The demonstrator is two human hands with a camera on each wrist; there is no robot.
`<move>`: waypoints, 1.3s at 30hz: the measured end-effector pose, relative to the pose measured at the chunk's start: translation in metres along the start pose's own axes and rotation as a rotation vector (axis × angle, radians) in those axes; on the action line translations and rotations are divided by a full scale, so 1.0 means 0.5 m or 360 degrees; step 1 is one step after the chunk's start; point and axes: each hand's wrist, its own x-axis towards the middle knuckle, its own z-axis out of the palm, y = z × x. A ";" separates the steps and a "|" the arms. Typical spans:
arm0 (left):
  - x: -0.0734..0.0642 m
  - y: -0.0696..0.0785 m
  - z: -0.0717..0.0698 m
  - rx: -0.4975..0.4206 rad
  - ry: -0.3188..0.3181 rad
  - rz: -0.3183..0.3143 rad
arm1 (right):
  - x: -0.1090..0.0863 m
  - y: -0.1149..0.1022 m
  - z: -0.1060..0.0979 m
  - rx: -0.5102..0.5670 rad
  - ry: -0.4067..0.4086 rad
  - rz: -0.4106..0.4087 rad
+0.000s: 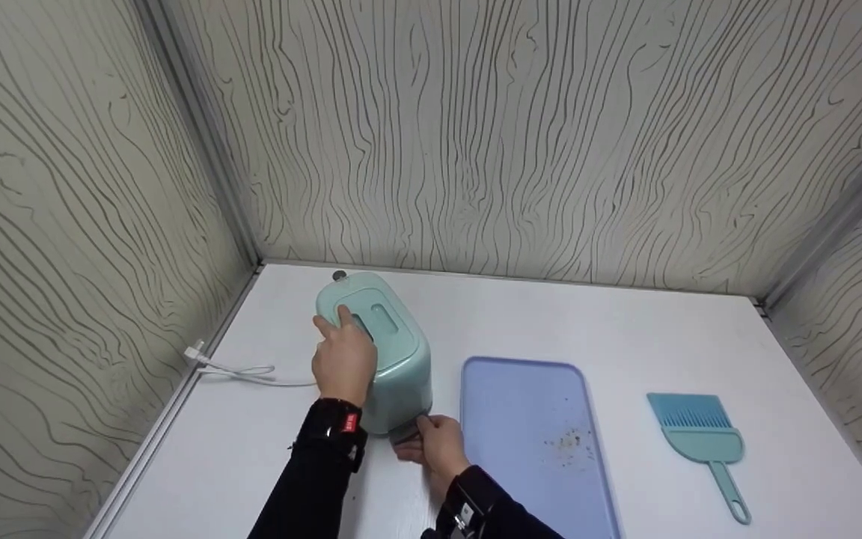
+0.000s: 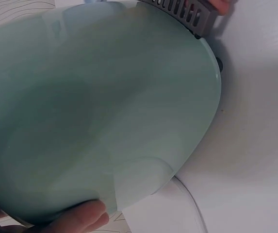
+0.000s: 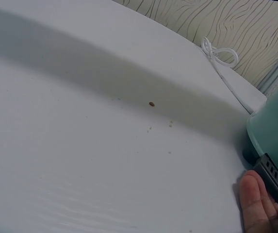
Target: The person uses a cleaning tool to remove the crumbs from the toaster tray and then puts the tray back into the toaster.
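Note:
A mint-green toaster (image 1: 393, 344) stands on the white table with its slots facing up. My left hand (image 1: 345, 359) lies over its top and grips it; in the left wrist view the fingers (image 2: 83, 216) bend over the upper edge onto the side wall. Low at the toaster's near end, my right hand (image 1: 435, 445) pinches a dark grey slotted crumb tray (image 3: 274, 179) between thumb and fingers. The crumb tray (image 2: 187, 14) projects partly from the base, its other part hidden inside the toaster.
A lavender tray (image 1: 506, 419) sprinkled with crumbs (image 1: 572, 443) lies right of the toaster. Farther right is a green brush (image 1: 704, 445) with blue bristles. The white power cord (image 1: 251, 374) runs left. A brown crumb (image 3: 152, 104) and several specks dot the table.

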 end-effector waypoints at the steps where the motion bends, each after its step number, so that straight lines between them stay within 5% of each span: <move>1: 0.000 0.000 0.000 0.0001 -0.0001 0.0002 | 0.000 0.000 0.000 0.0001 0.0001 -0.0001; 39: 0.005 0.004 0.000 0.0010 -0.0071 -0.0027 | 0.005 -0.007 -0.002 0.0079 0.0020 0.0087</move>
